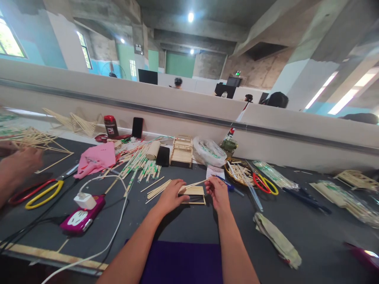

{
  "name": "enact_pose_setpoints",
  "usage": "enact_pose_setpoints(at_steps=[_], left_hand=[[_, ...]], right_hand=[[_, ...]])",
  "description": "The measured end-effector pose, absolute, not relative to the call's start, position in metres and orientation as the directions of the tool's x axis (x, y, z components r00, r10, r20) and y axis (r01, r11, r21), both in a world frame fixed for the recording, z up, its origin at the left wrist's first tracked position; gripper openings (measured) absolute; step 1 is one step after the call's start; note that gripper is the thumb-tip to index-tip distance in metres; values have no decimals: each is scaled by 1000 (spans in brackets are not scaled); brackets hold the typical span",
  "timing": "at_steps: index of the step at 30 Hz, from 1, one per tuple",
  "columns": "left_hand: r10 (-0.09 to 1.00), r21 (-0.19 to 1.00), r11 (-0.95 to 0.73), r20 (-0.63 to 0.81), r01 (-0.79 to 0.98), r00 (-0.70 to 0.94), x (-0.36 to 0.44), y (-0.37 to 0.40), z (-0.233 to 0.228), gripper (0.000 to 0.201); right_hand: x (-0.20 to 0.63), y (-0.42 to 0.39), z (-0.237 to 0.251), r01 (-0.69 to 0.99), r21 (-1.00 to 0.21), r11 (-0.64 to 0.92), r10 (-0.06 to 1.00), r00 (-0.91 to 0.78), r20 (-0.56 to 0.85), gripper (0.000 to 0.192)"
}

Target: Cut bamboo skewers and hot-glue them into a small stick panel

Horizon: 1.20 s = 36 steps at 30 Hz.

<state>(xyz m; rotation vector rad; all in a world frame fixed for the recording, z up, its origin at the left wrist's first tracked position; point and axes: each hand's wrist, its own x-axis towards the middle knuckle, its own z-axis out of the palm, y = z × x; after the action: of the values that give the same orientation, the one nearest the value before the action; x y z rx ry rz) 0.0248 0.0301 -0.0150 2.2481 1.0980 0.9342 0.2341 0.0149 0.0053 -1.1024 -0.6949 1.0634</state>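
A small frame of thin wooden sticks (pixel 195 191) lies on the dark table between my hands, its upper part covered with sticks laid side by side. My left hand (pixel 172 196) grips the left end of this frame, fingers bent over it and thumb at its near side. In a pinch, my right hand (pixel 218 192) holds the right end of a single wooden stick (pixel 197 183), which slants above the frame. The stick's other end reaches the left fingertips; whether they touch it is unclear. Loose sticks (pixel 156 191) lie just left of my left hand.
A finished-looking stick chair (pixel 181 152) stands behind. A basket of stick pieces (pixel 241 173), scissors (pixel 265 184) and a glove (pixel 276 238) are to the right. Leftward lie a purple power strip (pixel 83 215) with a white cable, more scissors (pixel 44 193) and another person's hand (pixel 22 165).
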Motion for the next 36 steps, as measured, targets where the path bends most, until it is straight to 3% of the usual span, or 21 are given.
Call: enact_pose_setpoints(at_steps=[4, 7, 11, 13, 15, 18, 21, 25, 32, 36], left_hand=[[882, 772, -466, 365, 432, 299, 27, 32, -10, 32], [895, 791, -442, 353, 423, 274, 29, 31, -6, 23], [846, 692, -533, 425, 487, 322, 24, 33, -4, 17], [847, 647, -525, 461, 554, 265, 15, 38, -4, 18], [880, 621, -416, 460, 664, 120, 0, 45, -4, 18], [946, 534, -131, 318, 836, -55, -26, 54, -2, 19], [981, 443, 5, 170, 896, -90, -44, 54, 3, 18], [987, 289, 94, 100, 953, -128, -51, 46, 8, 19], [991, 200, 54, 111, 978, -78, -46, 42, 8, 32], [999, 202, 24, 24, 979, -30, -41, 41, 9, 33]], right_hand=[[226, 16, 4, -374, -927, 23, 948, 303, -99, 24], [217, 18, 0, -369, -929, 6, 960, 262, -98, 27], [209, 20, -7, -334, -943, 18, 968, 240, -67, 32], [209, 21, -10, -308, -951, 35, 968, 246, -44, 36], [211, 22, -10, -297, -954, 49, 963, 269, -34, 38], [216, 22, -10, -300, -952, 56, 948, 315, -44, 38], [220, 23, -10, -301, -953, 42, 939, 339, -66, 38], [220, 24, -10, -304, -952, 31, 939, 336, -76, 37], [219, 23, -8, -301, -953, 46, 942, 332, -59, 35], [220, 23, -9, -303, -952, 50, 942, 332, -56, 34]])
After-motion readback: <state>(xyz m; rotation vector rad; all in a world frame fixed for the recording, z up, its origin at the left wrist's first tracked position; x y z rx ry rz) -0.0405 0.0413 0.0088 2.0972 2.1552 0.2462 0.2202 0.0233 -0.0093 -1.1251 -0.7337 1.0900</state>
